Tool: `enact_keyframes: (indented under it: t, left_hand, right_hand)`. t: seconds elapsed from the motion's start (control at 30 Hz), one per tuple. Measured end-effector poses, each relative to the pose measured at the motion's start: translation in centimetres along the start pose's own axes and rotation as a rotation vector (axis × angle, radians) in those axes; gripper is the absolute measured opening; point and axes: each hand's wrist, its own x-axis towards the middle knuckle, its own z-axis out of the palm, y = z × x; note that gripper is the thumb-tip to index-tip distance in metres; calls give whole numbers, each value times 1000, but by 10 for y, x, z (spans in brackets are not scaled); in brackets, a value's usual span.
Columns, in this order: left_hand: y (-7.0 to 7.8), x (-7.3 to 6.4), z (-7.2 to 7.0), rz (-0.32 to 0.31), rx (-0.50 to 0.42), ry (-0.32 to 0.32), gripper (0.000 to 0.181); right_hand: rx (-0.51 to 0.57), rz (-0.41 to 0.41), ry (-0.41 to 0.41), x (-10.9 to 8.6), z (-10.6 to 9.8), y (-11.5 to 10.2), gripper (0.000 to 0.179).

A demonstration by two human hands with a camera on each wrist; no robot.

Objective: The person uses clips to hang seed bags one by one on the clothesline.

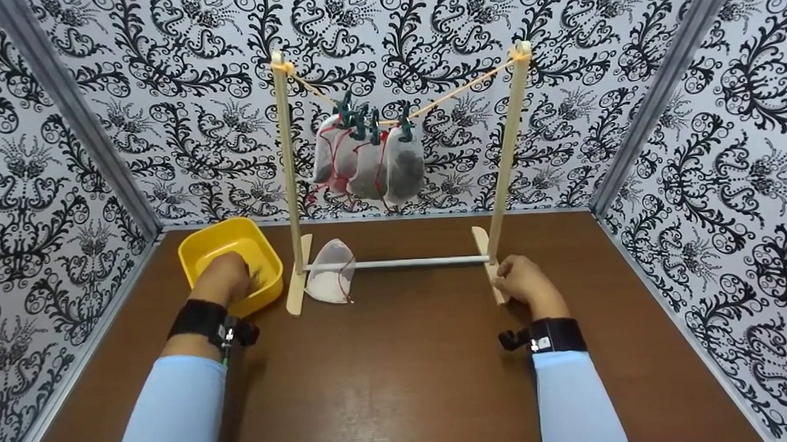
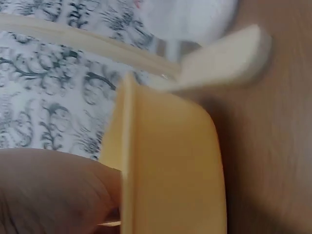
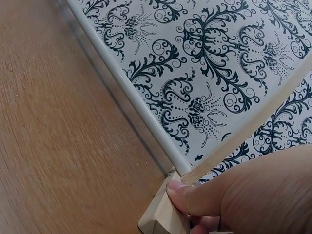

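My left hand (image 1: 222, 279) reaches down into a yellow plastic bin (image 1: 270, 255); its fingers are hidden there, beside something small and dark. At the right end of a wooden stand, my right hand (image 1: 525, 283) grips the foot (image 3: 161, 214), thumb pressed on the wood by the post (image 1: 510, 145). Several pale drawstring bags (image 1: 405, 171) with red cords hang from a sagging orange string (image 1: 464, 88), held by dark green clothespins (image 1: 358, 122). Another drawstring bag (image 1: 330, 285), whitish in its lower part, lies against the stand's left foot (image 1: 296, 293).
A white crossbar (image 1: 421, 262) joins the two feet low over the brown table (image 1: 385, 365). Patterned black-and-white walls (image 1: 724, 137) enclose the table at the back and both sides. The left post (image 1: 288, 166) rises close to the bin.
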Motion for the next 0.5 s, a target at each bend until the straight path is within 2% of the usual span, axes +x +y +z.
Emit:
enact_keyframes:
  t: [0.07,0.13,0.23,0.33,0.37,0.4,0.5]
  left_hand:
    - [5,-1,1,-41,-97,102,29]
    - [18,-7,-2,-85,-200,220,35]
    - [40,-17,-1,-99,-310,405,40]
    - [64,-27,6,-60,-403,581,38]
    - [71,-29,9,-42,-435,634,37]
    - [78,-31,13,-18,-463,682,36]
    - [95,-34,21,49,-548,771,31]
  right_hand:
    - [0,-1,-4,0,1,0,30]
    - [-2,-3,-5,0,2,-1,30]
    - [-12,-9,0,-1,1,-1,27]
    - [-12,-27,15,-3,-2,0,21]
    - [1,-61,22,12,2,17,21]
    - [3,-72,25,13,1,18,21]
    - [10,-87,29,13,3,16,21]
